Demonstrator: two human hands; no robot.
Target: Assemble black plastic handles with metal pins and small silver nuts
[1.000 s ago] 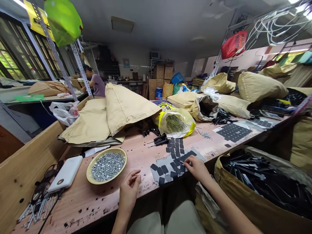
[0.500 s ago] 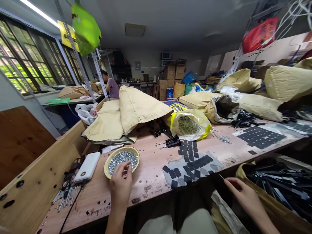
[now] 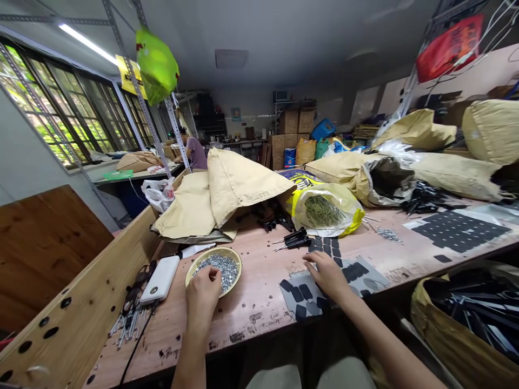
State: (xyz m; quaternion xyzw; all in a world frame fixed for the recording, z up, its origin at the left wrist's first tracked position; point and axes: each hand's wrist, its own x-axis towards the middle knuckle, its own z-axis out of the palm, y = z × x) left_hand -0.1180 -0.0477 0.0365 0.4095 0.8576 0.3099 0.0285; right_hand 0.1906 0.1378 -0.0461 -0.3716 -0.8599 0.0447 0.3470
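Note:
At the near edge of a yellow bowl (image 3: 239, 268) full of small shiny metal pieces, perhaps nuts (image 3: 227, 265), is my left hand (image 3: 204, 292). Its thumb and fingers are pinched together, and what they hold is too small or hidden to make out. My right hand (image 3: 327, 274) hovers over a grey sheet with black rounded pads (image 3: 299, 293). The fingers are slightly curled and apart, with nothing seen in them. Just beyond its fingertips lie black pieces with thin metal shafts (image 3: 295, 241), side by side on the table.
A white power bank (image 3: 160, 278) with a cable, sunglasses (image 3: 133, 294) and long bolts (image 3: 128, 324) lie at left. Tan sacks (image 3: 247, 183) and a yellow bag of thin metal pins (image 3: 324, 210) stand behind. An open sack of black parts (image 3: 478, 313) is at lower right. A person (image 3: 197, 154) sits far back.
My right hand has come up from below the table's edge, moving left to above the pad sheet; the thin piece at its fingertips no longer shows. My left hand stays at the bowl, fingers pinched.

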